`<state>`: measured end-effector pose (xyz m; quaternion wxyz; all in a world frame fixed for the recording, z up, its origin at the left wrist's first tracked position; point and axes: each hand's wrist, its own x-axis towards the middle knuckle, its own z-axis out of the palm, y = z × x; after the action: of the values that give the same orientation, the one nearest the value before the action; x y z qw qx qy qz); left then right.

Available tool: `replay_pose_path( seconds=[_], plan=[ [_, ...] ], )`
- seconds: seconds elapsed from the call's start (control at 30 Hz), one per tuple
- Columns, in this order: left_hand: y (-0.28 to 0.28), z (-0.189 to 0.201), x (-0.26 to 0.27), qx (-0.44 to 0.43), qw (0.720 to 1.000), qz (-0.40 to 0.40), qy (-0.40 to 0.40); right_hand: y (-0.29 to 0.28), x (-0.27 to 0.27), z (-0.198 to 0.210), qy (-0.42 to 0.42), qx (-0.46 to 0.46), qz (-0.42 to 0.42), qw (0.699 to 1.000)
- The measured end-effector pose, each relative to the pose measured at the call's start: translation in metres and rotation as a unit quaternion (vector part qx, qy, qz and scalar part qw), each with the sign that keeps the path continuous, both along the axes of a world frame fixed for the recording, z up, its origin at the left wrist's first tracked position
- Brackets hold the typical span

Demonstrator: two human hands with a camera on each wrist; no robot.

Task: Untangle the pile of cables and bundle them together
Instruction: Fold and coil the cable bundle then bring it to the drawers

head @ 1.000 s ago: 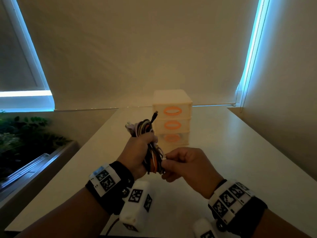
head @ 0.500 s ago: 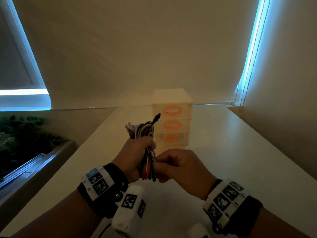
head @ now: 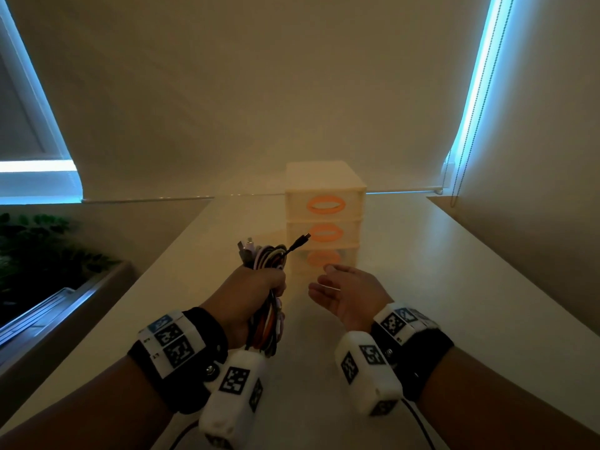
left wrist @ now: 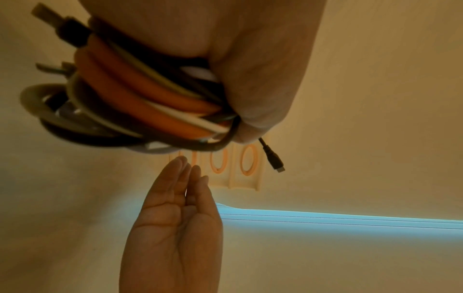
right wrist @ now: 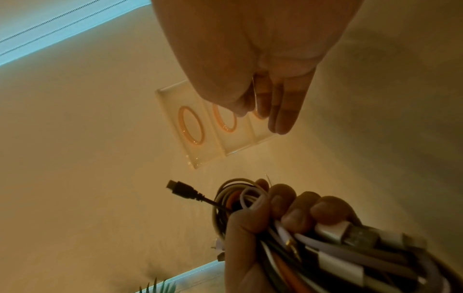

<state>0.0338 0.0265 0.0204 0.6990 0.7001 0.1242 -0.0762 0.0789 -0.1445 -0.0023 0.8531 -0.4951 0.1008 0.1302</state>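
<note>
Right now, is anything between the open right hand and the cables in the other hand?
Nothing: the head view shows only bare table between the right hand and the cable bundle.

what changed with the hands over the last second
The right hand let go of the cable bundle and drew away to the right, its fingers now straight and holding nothing. The left hand grips the bundle as before; the drawer unit has not moved.

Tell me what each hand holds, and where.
The left hand grips the cable bundle around its middle. The right hand holds nothing.
</note>
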Motion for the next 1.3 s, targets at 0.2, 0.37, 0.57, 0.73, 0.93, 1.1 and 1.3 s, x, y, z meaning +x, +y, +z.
replay_pose_path(
  seconds=[0.2,0.37,0.57,0.73,0.93,1.1,1.3],
  plan=[
    [-0.008,-0.003,0.019,0.031,0.999,0.003,0.033,0.01,0.03,-0.008,0.051,0.04,-0.035,0.997],
    [-0.012,-0.007,0.035,0.062,0.997,0.001,0.051,0.022,0.05,-0.015,0.065,0.044,-0.051,0.996],
    [-0.012,0.0,0.041,0.065,0.992,-0.054,0.09,0.02,0.07,-0.02,0.05,0.051,0.011,0.997],
    [-0.012,-0.005,0.053,0.077,0.99,-0.085,0.084,0.025,0.073,-0.012,0.091,0.067,-0.015,0.993],
    [-0.006,-0.022,0.075,0.089,0.988,-0.086,0.092,0.027,0.077,-0.036,0.049,0.094,-0.009,0.994],
    [-0.011,-0.016,0.076,0.063,0.99,-0.073,0.104,0.023,0.078,-0.043,0.038,0.128,-0.006,0.991],
    [-0.017,0.024,0.074,0.099,0.991,-0.038,0.083,0.03,0.079,-0.033,0.094,0.136,-0.066,0.984]
  ],
)
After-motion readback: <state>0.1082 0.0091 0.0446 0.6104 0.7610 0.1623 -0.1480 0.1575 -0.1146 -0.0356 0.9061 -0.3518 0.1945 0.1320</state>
